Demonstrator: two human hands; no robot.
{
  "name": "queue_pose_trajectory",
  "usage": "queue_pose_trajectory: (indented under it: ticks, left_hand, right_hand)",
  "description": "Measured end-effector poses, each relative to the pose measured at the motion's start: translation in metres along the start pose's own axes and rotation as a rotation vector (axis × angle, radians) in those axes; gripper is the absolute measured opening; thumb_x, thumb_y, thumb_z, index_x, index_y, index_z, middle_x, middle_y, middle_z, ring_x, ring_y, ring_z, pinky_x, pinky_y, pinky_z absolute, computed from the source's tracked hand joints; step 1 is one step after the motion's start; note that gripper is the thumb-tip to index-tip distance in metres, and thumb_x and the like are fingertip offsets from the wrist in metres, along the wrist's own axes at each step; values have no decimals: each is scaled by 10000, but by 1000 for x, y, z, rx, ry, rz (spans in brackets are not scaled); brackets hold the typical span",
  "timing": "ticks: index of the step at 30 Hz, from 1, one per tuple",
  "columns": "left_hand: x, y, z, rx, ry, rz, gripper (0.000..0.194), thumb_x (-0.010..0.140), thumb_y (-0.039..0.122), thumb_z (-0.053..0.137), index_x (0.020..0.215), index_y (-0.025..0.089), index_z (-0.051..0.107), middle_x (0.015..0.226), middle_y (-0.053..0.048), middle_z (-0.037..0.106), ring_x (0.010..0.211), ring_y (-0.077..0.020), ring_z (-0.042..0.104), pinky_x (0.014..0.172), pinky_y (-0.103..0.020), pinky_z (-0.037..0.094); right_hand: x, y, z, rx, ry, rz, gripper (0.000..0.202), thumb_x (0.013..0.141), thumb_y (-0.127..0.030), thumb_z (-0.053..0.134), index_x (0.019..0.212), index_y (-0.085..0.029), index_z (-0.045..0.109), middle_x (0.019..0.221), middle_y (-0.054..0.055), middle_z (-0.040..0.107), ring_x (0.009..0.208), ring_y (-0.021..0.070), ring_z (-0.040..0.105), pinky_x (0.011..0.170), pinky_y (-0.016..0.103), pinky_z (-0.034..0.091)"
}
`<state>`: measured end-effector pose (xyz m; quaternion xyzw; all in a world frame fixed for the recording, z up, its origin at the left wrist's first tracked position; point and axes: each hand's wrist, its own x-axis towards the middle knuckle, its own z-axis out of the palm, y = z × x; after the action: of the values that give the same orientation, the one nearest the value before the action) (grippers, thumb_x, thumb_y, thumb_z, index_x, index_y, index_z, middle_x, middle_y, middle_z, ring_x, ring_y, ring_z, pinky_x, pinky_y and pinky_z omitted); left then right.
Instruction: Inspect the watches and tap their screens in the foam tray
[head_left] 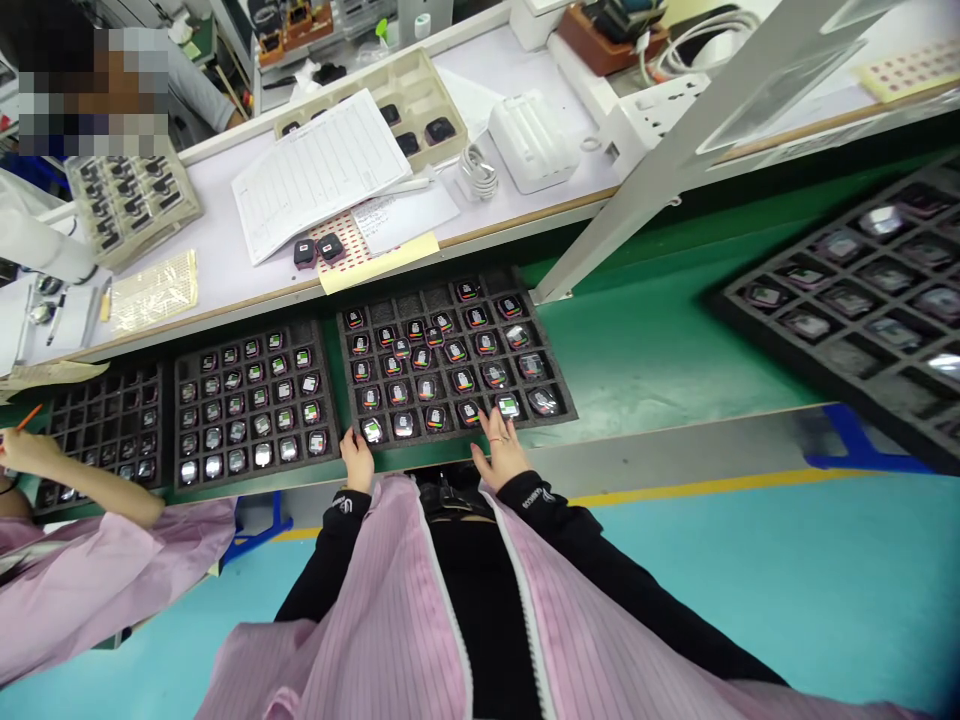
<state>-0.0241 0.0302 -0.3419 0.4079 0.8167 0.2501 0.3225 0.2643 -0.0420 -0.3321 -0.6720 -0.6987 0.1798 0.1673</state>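
Note:
A dark foam tray (450, 440) lies on the green bench in front of me, its pockets filled with smartwatches (463, 380), several with lit screens. A few extra watches rest across the dividers near its middle. At the tray's front left corner, my left hand (358, 462) is closed on the edge, beside a watch (372, 430) with a bright screen. My right hand (502, 455) rests at the front edge with its fingers apart. Its fingertips touch or nearly touch a watch (508, 405) with a green and white screen.
Another watch tray (255, 470) stands to the left, with a further tray (105, 490) near a co-worker's hand (30, 452). At right is a tilted tray (825, 400). A shelf (525, 215) above carries papers (322, 175) and a white charger-like box (534, 140); a metal post (637, 190) rises beside the tray.

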Motion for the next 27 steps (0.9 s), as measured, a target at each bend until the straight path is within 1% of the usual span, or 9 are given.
queue_pose_trajectory:
  ticks: [5, 8, 10, 14, 17, 19, 21, 23, 27]
  left_hand:
    - [-2, 1, 1, -2, 2, -19, 363, 909, 173, 438, 1242, 112, 570, 1272, -182, 567, 1253, -254, 525, 1132, -404, 376]
    - [-3, 3, 2, 2, 14, -19, 356, 909, 177, 444, 1239, 129, 569, 1250, -165, 575, 1251, -241, 529, 1136, -387, 372]
    - [-4, 4, 1, 8, 15, -18, 354, 904, 174, 448, 1233, 132, 571, 1241, -162, 579, 1249, -236, 530, 1136, -379, 372]
    - [-6, 9, -4, 25, 6, -10, 359, 892, 162, 446, 1227, 151, 574, 1221, -150, 591, 1239, -234, 534, 1128, -384, 382]
    - [-18, 21, -10, 48, 3, 6, 412, 870, 139, 453, 1271, 146, 551, 1253, -171, 566, 1267, -271, 498, 1128, -446, 366]
    - [-33, 33, -13, 115, 18, 108, 494, 855, 120, 455, 1348, 141, 498, 1334, -192, 504, 1307, -311, 444, 1129, -508, 332]
    - [-49, 45, -13, 213, 13, 303, 542, 861, 118, 446, 1402, 150, 450, 1378, -192, 459, 1320, -330, 413, 1114, -530, 323]
    - [-61, 56, -10, 296, -38, 489, 519, 877, 136, 438, 1396, 155, 460, 1353, -182, 473, 1302, -326, 421, 1091, -511, 350]
    - [-64, 69, -1, 412, -168, 606, 447, 895, 163, 442, 1336, 152, 517, 1266, -172, 533, 1231, -316, 464, 1053, -493, 388]
  right_hand:
    - [38, -20, 2, 51, -100, -104, 787, 933, -292, 382, 1555, 10, 7, 1538, 264, 313, 1442, 349, 304, 1164, 584, 276]
    - [64, -39, 3, 58, -126, -105, 737, 940, -332, 375, 1527, 53, 148, 1552, 277, 271, 1461, 344, 260, 1186, 554, 245]
    - [75, -50, 5, 47, -157, -87, 741, 954, -378, 357, 1504, 87, 183, 1549, 288, 268, 1467, 339, 248, 1196, 538, 225]
    - [78, -56, 9, 1, -234, -90, 805, 959, -460, 349, 1494, 112, 162, 1522, 298, 317, 1460, 344, 262, 1200, 547, 193]
    - [73, -50, 7, -10, -174, -108, 819, 968, -448, 333, 1522, 82, 42, 1518, 269, 349, 1470, 321, 240, 1200, 553, 176]
    - [69, -42, 4, -15, -121, -68, 821, 972, -425, 327, 1523, 76, -18, 1516, 265, 357, 1469, 319, 240, 1196, 560, 169]
    - [67, -34, 2, -22, -70, -1, 816, 976, -406, 320, 1520, 77, -50, 1512, 270, 359, 1465, 327, 244, 1185, 577, 168]
    - [65, -26, 1, -25, -16, 52, 802, 982, -393, 302, 1518, 74, -71, 1511, 273, 359, 1466, 333, 236, 1175, 591, 173]
    - [63, -18, 1, -29, 6, 87, 779, 990, -397, 285, 1518, 79, -36, 1504, 279, 363, 1463, 346, 236, 1173, 592, 168]
